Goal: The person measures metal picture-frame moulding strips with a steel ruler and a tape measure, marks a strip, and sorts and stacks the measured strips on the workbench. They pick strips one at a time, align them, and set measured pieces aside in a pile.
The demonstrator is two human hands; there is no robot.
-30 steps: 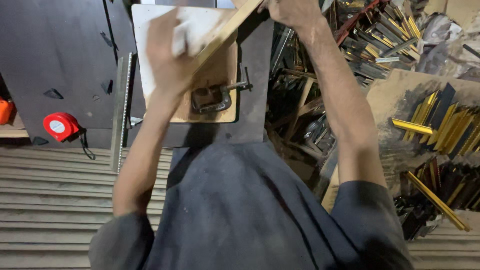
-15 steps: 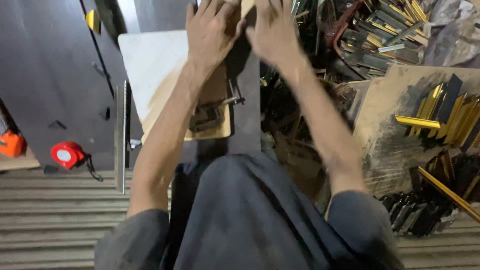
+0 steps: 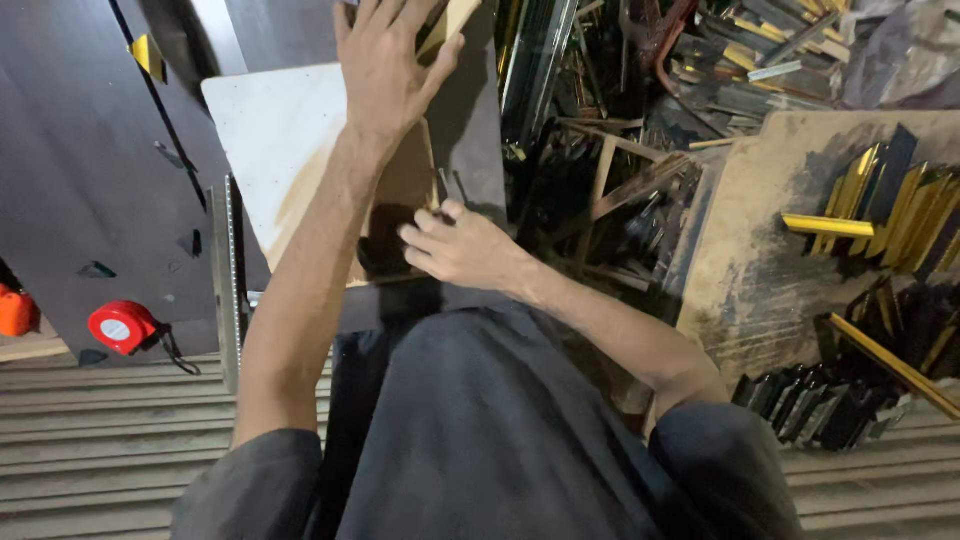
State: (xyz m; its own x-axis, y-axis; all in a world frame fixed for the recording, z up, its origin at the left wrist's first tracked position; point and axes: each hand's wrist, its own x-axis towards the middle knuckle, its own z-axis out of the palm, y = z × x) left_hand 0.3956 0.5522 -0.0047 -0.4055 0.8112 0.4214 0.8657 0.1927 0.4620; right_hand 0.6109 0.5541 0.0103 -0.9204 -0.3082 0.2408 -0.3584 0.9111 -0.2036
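**Right hand drops to the clamp, left stays high on the strip**

The top edge cuts off the left hand's (image 3: 385,65) fingertips and most of the wooden strip (image 3: 452,20) it presses, so how far the strip runs is anyone's guess. The clamp (image 3: 395,245) is nearly all hidden in shadow under the right hand (image 3: 460,245); I cannot tell what the fingers grip there.

Half a second ago both hands were up together at the top of the board (image 3: 290,150). Now the right has come down to the board's near edge, while the left stays up.

Left arm is stretched straight out, fingers spread flat on the strip over the board's far corner. Right arm is bent at the elbow, fingers curled loosely, knuckles up, on the dark clamp. A red tape measure (image 3: 122,327) lies well off to the left.
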